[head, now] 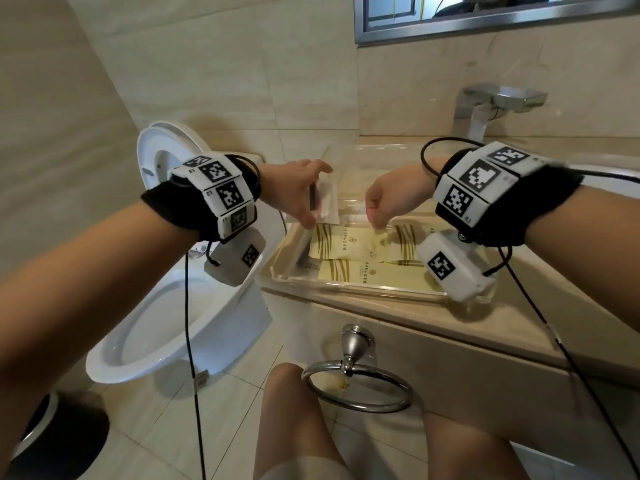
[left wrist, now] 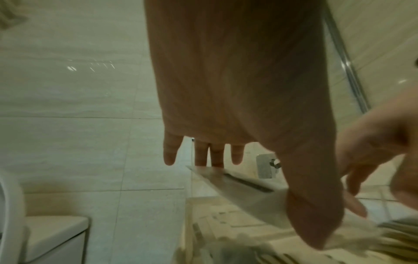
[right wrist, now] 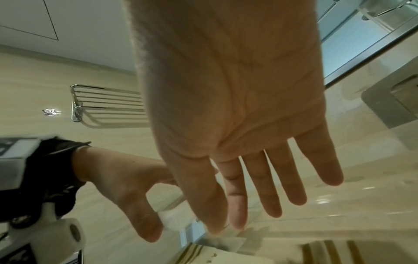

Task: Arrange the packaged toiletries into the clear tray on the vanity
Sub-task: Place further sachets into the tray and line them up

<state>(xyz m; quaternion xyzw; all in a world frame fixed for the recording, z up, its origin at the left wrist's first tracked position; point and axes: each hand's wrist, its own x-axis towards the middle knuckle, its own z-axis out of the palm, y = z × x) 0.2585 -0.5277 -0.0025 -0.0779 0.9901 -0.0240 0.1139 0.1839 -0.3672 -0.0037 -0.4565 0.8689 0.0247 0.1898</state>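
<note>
Beige-tiled bathroom, polished stone tabletop (head: 381, 317) beside a white ceramic toilet (head: 166, 306), chrome tap (head: 485, 109) behind. Held a flat white paper sachet (head: 325, 202) edge-up above the far left corner of the clear rectangular plastic tray (head: 363, 289), pinched lengthwise between thumb and fingers (left wrist: 201, 157) of the left hand (head: 294, 192). Reached the right hand (head: 391, 199) down with fingers (right wrist: 271, 187) straight and loosely spread, tips at the pale yellow packets with gold stripes (head: 346, 242) lying flat in the tray. Could not tell whether thumb and forefinger nipped a corner there. Judged the step as seating the sachet at the left end of the tray. Best done by tipping it flat, sliding it down alongside the yellow packets, not over them, and steadying those with the right hand. Looked thin, light and crinkly, with a slim dark strip showing along one side. Likely to slip or stand askew against the wall if dropped from height.
</note>
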